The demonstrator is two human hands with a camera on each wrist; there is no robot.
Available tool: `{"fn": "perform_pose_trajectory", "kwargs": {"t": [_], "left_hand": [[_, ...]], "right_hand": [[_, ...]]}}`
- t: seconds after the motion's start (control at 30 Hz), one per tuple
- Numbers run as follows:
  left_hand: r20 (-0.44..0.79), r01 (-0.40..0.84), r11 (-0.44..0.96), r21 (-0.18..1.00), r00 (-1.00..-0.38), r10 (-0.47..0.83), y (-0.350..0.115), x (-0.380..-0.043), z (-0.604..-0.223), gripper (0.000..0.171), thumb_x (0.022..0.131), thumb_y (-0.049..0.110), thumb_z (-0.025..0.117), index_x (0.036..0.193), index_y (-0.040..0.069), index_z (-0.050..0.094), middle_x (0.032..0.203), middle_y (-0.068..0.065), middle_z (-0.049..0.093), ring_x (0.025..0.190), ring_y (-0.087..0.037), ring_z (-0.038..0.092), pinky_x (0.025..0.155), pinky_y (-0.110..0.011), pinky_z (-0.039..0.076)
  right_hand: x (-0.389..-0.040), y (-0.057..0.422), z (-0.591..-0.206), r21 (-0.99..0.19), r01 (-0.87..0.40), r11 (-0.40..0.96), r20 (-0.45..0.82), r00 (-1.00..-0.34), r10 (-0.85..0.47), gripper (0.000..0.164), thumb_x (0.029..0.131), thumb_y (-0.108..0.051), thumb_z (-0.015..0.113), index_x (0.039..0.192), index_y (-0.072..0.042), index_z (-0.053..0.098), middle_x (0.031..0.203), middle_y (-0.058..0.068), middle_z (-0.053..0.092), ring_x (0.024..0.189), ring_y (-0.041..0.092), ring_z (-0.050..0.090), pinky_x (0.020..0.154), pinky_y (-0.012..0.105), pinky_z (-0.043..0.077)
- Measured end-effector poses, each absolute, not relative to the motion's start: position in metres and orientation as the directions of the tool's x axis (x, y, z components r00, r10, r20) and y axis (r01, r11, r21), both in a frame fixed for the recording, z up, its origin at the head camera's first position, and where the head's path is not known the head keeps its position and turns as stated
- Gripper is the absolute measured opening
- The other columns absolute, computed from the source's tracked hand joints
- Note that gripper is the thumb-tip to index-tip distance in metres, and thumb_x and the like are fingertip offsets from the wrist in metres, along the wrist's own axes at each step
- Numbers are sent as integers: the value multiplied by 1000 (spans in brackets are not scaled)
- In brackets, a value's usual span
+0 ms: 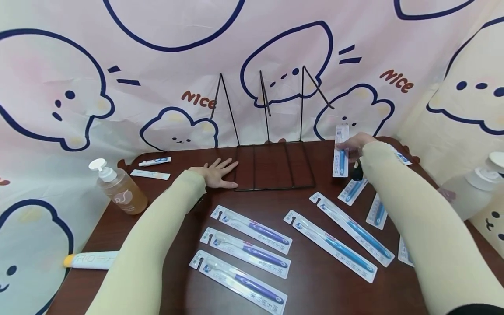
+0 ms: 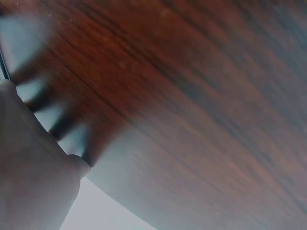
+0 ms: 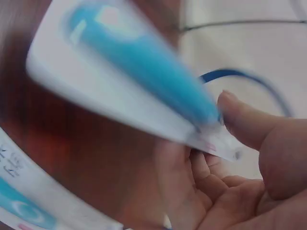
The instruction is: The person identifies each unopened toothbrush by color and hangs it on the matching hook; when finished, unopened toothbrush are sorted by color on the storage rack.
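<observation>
My right hand (image 1: 357, 145) pinches a packaged toothbrush (image 1: 341, 164) with a blue handle and holds it upright near the table's back right. In the right wrist view, the thumb (image 3: 244, 120) lies on one face of the pack and the fingers are behind it. My left hand (image 1: 216, 174) lies with spread fingers on the dark wooden table, at the left side of a black wire rack (image 1: 275, 189). Three purple-handled toothbrush packs (image 1: 246, 253) lie in a column at the front middle. Two blue-handled packs (image 1: 330, 246) lie slanted to their right.
More blue toothbrush packs (image 1: 377, 212) lie beneath and beside my right arm. An amber pump bottle (image 1: 126, 192), a small toothpaste tube (image 1: 155, 162) and a flat white packet (image 1: 150, 174) are at the left. A yellow-capped tube (image 1: 94, 260) lies nearer. At right stands a white pump bottle (image 1: 468, 192).
</observation>
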State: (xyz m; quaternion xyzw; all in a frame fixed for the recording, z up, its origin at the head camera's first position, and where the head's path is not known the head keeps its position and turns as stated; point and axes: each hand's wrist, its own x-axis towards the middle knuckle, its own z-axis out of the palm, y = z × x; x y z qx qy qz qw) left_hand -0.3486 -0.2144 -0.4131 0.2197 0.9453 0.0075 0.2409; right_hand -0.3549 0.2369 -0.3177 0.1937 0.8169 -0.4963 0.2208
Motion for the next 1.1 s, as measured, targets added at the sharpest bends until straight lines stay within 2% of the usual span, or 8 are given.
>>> {"fn": "perform_pose_trajectory", "kwargs": {"t": [0.03, 0.17, 0.3, 0.5, 0.63, 0.77, 1.1], "left_hand": [[-452, 410, 905, 117, -789, 416, -215, -349, -414, 91, 77, 78, 34, 146, 36, -8, 153, 4, -11, 137, -32, -9, 102, -62, 3], [-461, 414, 905, 97, -788, 409, -214, -349, -414, 91, 78, 78, 33, 146, 35, -9, 153, 3, -13, 137, -33, -9, 102, -62, 5], [-462, 421, 902, 95, -784, 415, -213, -347, -412, 90, 80, 75, 34, 147, 32, -9, 153, 0, -12, 137, -35, -8, 101, -63, 6], [-468, 415, 906, 82, -786, 403, -207, -346, -405, 89, 82, 72, 36, 147, 31, -8, 153, 0, -11, 137, -34, -7, 102, -61, 9], [-470, 410, 909, 79, -788, 397, -204, -345, -402, 88, 83, 70, 39, 148, 30, -6, 153, -2, -10, 137, -35, -6, 102, -62, 10], [-476, 404, 912, 69, -790, 385, -203, -345, -400, 89, 83, 70, 39, 148, 30, -7, 153, -2, -10, 137, -35, -6, 102, -61, 10], [-503, 394, 917, 60, -782, 368, -201, -347, -401, 90, 83, 70, 39, 147, 29, -9, 153, -2, -12, 137, -35, -8, 102, -61, 11]], "right_hand": [[-360, 241, -320, -762, 464, 452, -509, -860, 25, 67, 90, -24, 60, 138, 9, 27, 128, 29, 44, 107, 37, 54, 82, 42, 49], [-357, 249, -317, -804, 276, 527, -362, -930, -66, 73, 86, -36, 63, 140, 1, 30, 126, 24, 45, 109, 40, 52, 86, 51, 44], [-317, 239, -303, -803, 50, 593, -141, -984, -108, 67, 85, -45, 61, 134, -3, 40, 126, 21, 47, 106, 39, 52, 87, 54, 42], [-259, 223, -287, -774, -158, 614, 107, -987, -120, 58, 85, -44, 60, 128, -8, 48, 128, 16, 48, 105, 37, 51, 85, 58, 41], [-242, 214, -284, -743, -251, 620, 208, -968, -142, 52, 86, -39, 62, 126, -8, 50, 125, 15, 52, 104, 35, 54, 83, 58, 42], [-239, 205, -285, -701, -308, 644, 264, -950, -166, 48, 86, -36, 63, 122, -6, 52, 122, 15, 54, 100, 35, 56, 80, 58, 44], [-250, 195, -293, -715, -294, 634, 269, -953, -139, 50, 86, -39, 60, 123, -6, 51, 121, 14, 54, 101, 33, 57, 74, 56, 47]]}}
